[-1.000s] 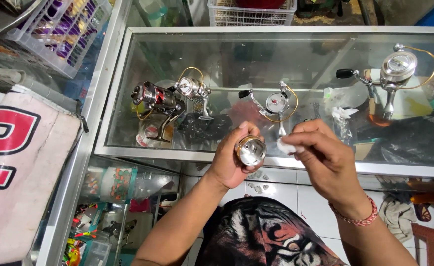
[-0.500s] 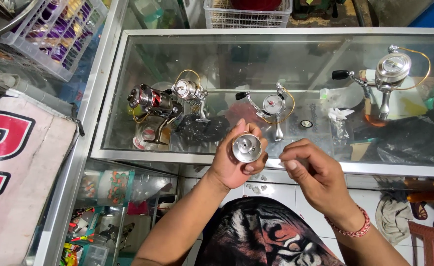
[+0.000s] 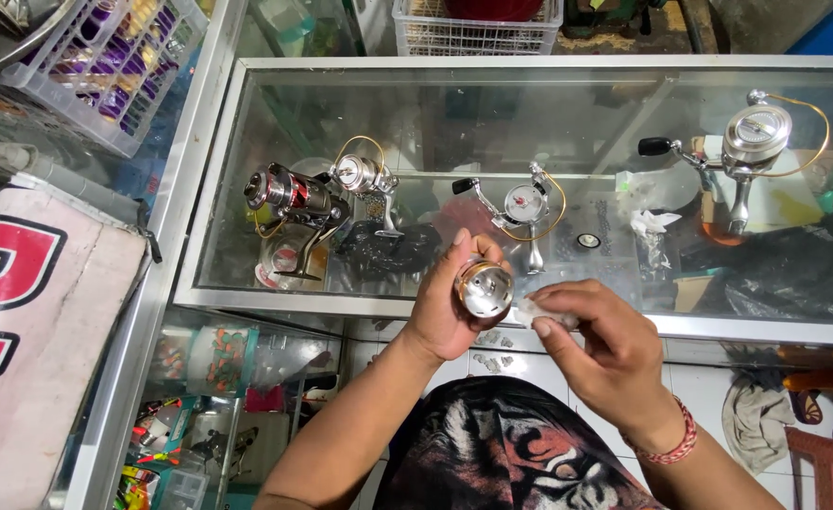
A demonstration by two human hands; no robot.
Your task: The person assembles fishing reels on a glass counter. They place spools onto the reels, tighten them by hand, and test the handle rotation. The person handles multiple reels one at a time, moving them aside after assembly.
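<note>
Head view, looking down over a glass display case (image 3: 246, 189). Left hand (image 3: 450, 307) is closed around a round metal spool (image 3: 485, 289), gold-rimmed with a silver face; fingers wrap its far side and the thumb lies along its left edge, so the spool sits in the upper part of the grip with its face turned toward the camera. Right hand (image 3: 601, 349) is just beside it, to the spool's right and slightly lower, fingers pinched on a small white scrap (image 3: 541, 313), either cloth or tissue, which cannot be told. The scrap lies close against the spool's lower right rim; actual contact cannot be confirmed. A beaded bracelet (image 3: 671, 444) circles the right wrist.

Both hands are held above the near edge of the case. On the glass beyond them stand several fishing reels: a dark red-accented reel (image 3: 289, 194), a silver reel (image 3: 365, 175), a gold-bailed reel (image 3: 525, 203) directly past the spool, and a large reel (image 3: 752, 137) far right.
</note>
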